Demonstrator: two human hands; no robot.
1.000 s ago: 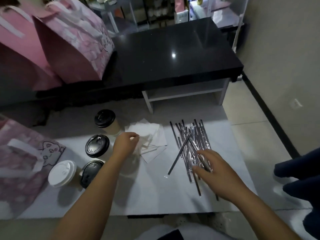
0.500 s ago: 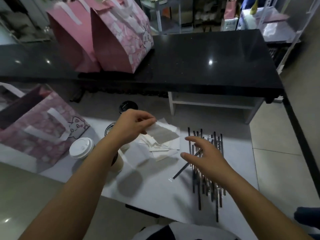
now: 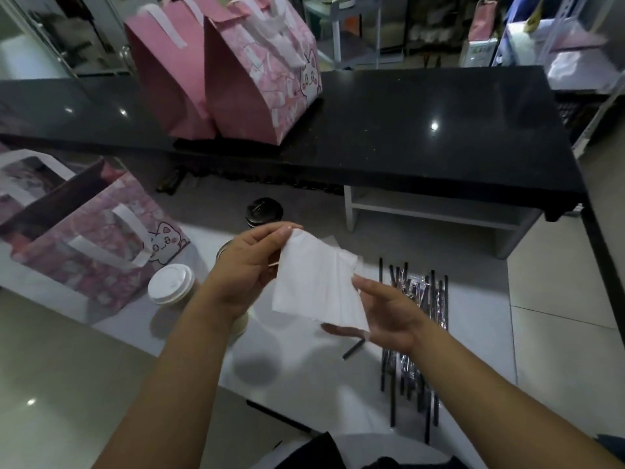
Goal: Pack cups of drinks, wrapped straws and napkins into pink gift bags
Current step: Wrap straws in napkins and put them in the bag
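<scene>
A white napkin [image 3: 314, 282] hangs in the air above the white table [image 3: 304, 374]. My left hand [image 3: 250, 265] pinches its top edge, and my right hand [image 3: 385, 309] holds its lower right corner. Black wrapped straws [image 3: 419, 333] lie in a heap under my right hand. A white-lidded cup [image 3: 170, 285] and a black-lidded cup [image 3: 263, 211] stand to the left; my left arm hides other cups. An open pink gift bag [image 3: 84, 242] with a cat print stands at the table's left end.
Two more pink gift bags [image 3: 257, 82] stand on the black counter [image 3: 422, 130] behind the table. A white shelf frame [image 3: 436, 211] sits under that counter. Pale floor tiles lie to the right and left of the table.
My left hand has lifted a napkin off the pile and raised it. My right hand left the straws and took hold of the napkin's lower corner. The view shifted left.
</scene>
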